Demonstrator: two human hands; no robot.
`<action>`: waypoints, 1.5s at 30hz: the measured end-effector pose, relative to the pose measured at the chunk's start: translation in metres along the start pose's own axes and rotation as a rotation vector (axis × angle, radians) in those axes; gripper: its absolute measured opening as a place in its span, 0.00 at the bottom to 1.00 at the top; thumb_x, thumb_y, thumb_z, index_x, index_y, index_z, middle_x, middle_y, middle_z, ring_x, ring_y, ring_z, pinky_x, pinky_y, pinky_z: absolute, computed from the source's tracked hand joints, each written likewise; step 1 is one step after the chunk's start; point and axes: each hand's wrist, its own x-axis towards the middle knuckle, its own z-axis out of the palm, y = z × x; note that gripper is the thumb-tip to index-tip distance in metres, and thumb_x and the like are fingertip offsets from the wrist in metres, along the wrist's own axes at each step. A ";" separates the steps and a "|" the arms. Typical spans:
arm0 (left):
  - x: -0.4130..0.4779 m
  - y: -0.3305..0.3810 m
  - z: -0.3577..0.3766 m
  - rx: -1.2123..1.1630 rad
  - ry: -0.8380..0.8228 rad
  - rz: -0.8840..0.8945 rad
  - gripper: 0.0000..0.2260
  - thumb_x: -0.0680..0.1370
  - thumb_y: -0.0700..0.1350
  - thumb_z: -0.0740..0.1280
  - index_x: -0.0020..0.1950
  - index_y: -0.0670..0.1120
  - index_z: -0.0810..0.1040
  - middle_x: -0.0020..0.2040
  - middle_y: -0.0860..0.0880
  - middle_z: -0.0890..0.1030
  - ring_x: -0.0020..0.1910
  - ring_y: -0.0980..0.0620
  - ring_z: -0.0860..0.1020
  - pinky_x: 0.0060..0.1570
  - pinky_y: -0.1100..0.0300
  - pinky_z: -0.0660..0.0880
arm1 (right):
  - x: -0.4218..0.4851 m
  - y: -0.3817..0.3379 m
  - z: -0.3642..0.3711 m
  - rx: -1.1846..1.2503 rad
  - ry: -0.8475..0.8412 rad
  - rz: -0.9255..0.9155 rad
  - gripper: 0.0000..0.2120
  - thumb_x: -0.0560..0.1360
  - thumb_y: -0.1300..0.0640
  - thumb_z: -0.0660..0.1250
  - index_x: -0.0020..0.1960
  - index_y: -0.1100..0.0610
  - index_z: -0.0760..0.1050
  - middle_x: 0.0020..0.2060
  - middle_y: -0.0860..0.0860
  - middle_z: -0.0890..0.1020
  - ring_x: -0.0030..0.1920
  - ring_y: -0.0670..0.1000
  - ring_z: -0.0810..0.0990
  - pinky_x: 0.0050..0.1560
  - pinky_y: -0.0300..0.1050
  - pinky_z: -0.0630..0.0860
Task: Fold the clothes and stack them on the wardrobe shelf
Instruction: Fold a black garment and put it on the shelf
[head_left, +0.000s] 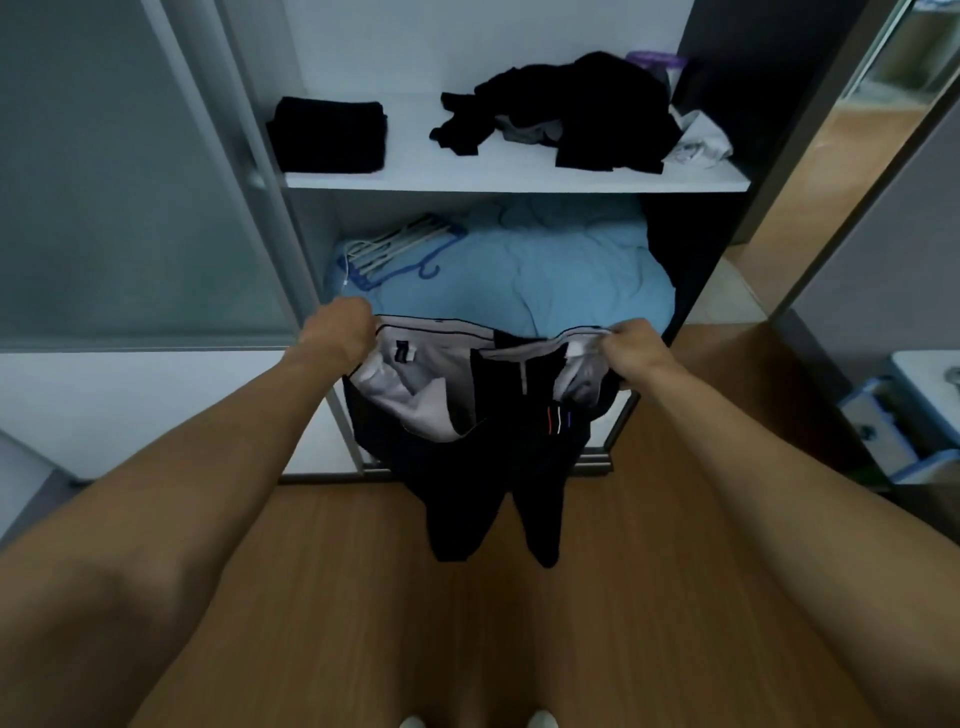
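While both hands grasp the waistband, left hand (340, 328) and right hand (631, 349), the dark trousers (488, 467) hang mid-frame. Risk: legs twist, giving a crooked fold. The unfolded pile (566, 111), upper right, crowds the shelf (514, 179).

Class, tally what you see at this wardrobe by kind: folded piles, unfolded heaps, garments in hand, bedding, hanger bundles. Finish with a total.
Folded black pile: 1
Unfolded heap: 1
Trousers, gripped at the waistband by the left hand and right hand: 1
Blue bedding: 1
Hanger bundle: 1
Total: 5
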 end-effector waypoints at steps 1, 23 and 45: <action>0.002 0.002 0.000 -0.088 0.027 -0.040 0.13 0.82 0.44 0.61 0.55 0.35 0.78 0.57 0.34 0.80 0.55 0.34 0.79 0.50 0.50 0.73 | -0.003 -0.003 0.003 -0.132 -0.102 -0.036 0.09 0.76 0.61 0.61 0.45 0.63 0.79 0.44 0.62 0.82 0.44 0.61 0.82 0.40 0.52 0.82; -0.023 0.021 0.040 -0.644 0.031 0.081 0.17 0.77 0.31 0.58 0.42 0.44 0.85 0.44 0.45 0.84 0.36 0.46 0.80 0.36 0.58 0.76 | -0.023 0.015 0.036 -0.294 0.028 -0.088 0.18 0.81 0.45 0.61 0.38 0.52 0.77 0.41 0.54 0.81 0.47 0.59 0.81 0.46 0.48 0.72; -0.027 -0.066 0.023 -0.464 -0.025 -0.489 0.14 0.74 0.50 0.71 0.53 0.42 0.83 0.53 0.40 0.84 0.51 0.39 0.82 0.57 0.51 0.78 | -0.051 -0.010 0.040 1.077 0.124 0.277 0.11 0.70 0.65 0.57 0.33 0.53 0.69 0.31 0.48 0.75 0.35 0.50 0.74 0.37 0.40 0.71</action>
